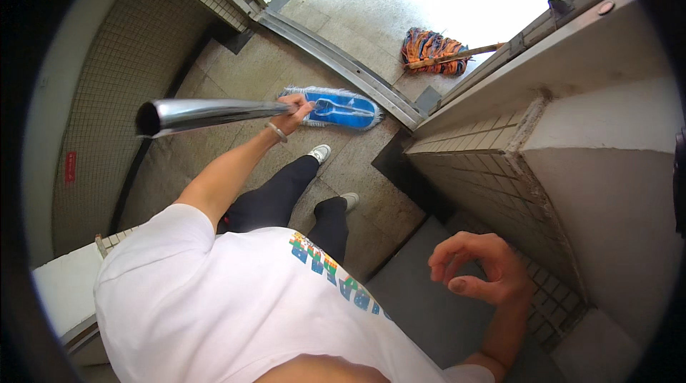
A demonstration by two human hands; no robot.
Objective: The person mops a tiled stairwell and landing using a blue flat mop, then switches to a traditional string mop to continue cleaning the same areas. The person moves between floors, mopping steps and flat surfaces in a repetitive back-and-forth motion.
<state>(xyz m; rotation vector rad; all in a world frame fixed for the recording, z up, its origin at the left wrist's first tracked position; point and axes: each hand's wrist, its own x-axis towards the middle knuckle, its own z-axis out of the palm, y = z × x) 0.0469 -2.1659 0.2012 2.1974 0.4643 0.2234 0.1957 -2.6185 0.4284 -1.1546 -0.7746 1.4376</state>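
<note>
My left hand (296, 114) is wrapped around the shiny metal pole (225, 113) of a flat dust mop. The pole's open end rises toward the camera at the left. Beyond the hand, the blue mop head (343, 109) with its white fringe lies on the tiled floor, close to the door threshold. My right hand (479, 268) hovers at the lower right beside the tiled wall, its fingers loosely curled, thumb apart from them, and nothing in it.
A metal door threshold (343, 64) crosses the floor ahead. Past it, a string mop (437, 53) with orange and dark strands and a wooden handle lies on bright paving. Small-tiled walls stand at the left (123, 61) and right (482, 179). My white shoes (320, 153) are behind the mop head.
</note>
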